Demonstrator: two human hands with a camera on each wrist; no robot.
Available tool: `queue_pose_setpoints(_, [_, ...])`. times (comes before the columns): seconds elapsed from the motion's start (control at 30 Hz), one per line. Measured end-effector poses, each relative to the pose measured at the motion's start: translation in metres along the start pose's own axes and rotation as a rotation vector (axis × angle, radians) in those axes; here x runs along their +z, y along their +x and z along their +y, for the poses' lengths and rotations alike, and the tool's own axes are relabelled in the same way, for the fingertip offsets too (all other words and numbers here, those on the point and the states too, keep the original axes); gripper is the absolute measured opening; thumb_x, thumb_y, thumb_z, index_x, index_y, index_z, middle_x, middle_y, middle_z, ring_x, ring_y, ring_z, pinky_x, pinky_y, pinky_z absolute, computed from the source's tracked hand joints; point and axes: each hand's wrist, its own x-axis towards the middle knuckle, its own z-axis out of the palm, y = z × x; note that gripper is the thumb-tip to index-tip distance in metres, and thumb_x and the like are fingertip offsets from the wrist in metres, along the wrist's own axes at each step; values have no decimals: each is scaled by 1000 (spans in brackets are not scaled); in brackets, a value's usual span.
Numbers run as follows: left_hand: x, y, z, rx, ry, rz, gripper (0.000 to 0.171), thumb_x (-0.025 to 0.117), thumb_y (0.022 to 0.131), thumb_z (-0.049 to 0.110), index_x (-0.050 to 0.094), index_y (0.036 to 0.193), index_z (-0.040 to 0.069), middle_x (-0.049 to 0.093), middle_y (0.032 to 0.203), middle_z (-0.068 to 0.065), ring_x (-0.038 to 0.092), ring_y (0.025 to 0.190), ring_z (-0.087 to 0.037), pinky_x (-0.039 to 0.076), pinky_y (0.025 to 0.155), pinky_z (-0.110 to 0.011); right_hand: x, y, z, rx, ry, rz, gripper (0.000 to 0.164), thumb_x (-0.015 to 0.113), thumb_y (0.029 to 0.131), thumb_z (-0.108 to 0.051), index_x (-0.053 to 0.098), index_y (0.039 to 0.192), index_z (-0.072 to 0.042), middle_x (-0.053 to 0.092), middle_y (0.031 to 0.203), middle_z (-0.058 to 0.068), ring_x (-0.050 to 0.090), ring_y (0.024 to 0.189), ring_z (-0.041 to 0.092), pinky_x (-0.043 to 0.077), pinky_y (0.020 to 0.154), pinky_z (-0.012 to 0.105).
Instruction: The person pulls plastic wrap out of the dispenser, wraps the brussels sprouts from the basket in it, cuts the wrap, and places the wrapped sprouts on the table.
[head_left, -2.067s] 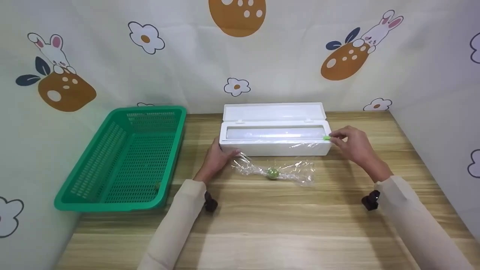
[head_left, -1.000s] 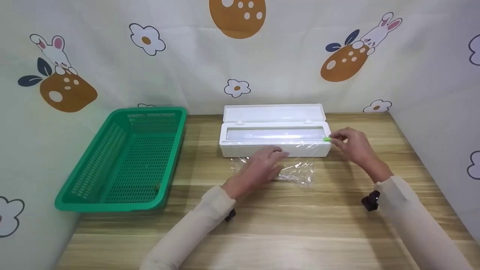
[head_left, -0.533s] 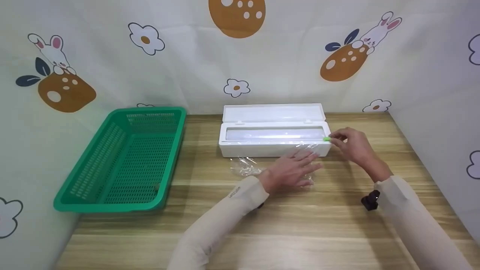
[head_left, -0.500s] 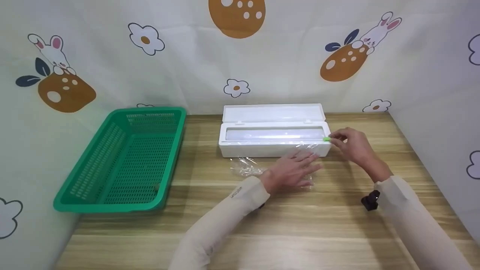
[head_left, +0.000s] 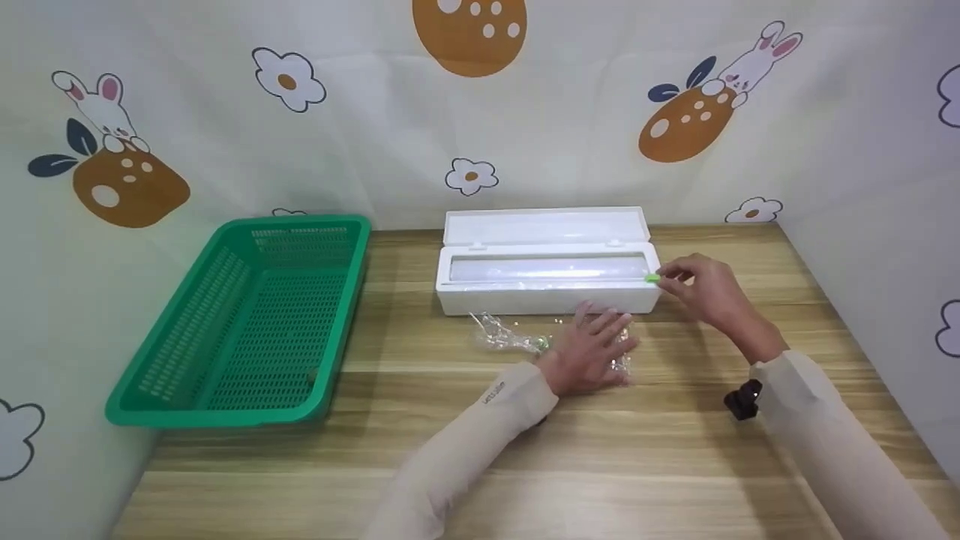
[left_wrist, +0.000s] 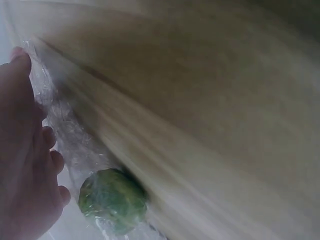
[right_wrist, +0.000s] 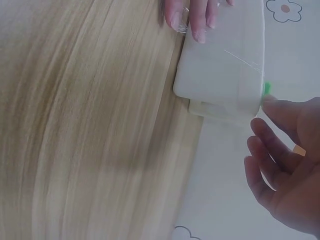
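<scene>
A white cling film dispenser [head_left: 547, 301] stands toward the back with its lid raised and a film roll [head_left: 547, 268] showing in its window. My right hand [head_left: 705, 291] pinches the small green slide cutter [head_left: 652, 277] at the right end of the dispenser's front edge. In front of the box, my left hand [head_left: 589, 352] lies palm down with straight, spread fingers over the right part of a crumpled length of cling film [head_left: 491, 334]. A round green fruit [left_wrist: 112, 200], covered by the film, sits beside this hand in the left wrist view, mostly hidden from the head view.
On the left of the wood-grain table [head_left: 637, 465] stands a green perforated basket [head_left: 349, 292], with a small brownish thing [head_left: 313, 375] near its front right corner. Patterned cloth walls [head_left: 390, 112] enclose the back and sides.
My left hand has left the dispenser's left end, crossed rightward over the fruit and film, then come slightly nearer with fingers spread. My right hand stays at the slide cutter.
</scene>
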Motion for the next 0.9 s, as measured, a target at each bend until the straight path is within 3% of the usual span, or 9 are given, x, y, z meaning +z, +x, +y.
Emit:
queue_pose_setpoints(0.13, [2,2,2,-23,23,-4,71,8,98,72,16,159,38,11,170,5,15,157,-17,16,128,-46,-1,2,-2,-12,-10,-6,22,69,94,-13,71,110,3,67,114,27,61,106,43,50,91,57])
queue_pose_setpoints(0.47, [5,4,4,-21,37,15,72,6,98,72,11,160,37,8,170,4,12,158,-18,15,128,-48,-2,8,-5,-35,-53,-35,22,68,94,-10,71,111,3,68,110,26,60,105,42,46,95,60])
queue_pose_setpoints(0.9, [6,4,6,-44,-64,15,71,14,98,73,15,160,38,12,170,5,16,157,-18,18,127,-49,6,9,-4,-102,-83,25,18,70,92,-9,73,105,3,69,103,22,60,100,39,44,91,57])
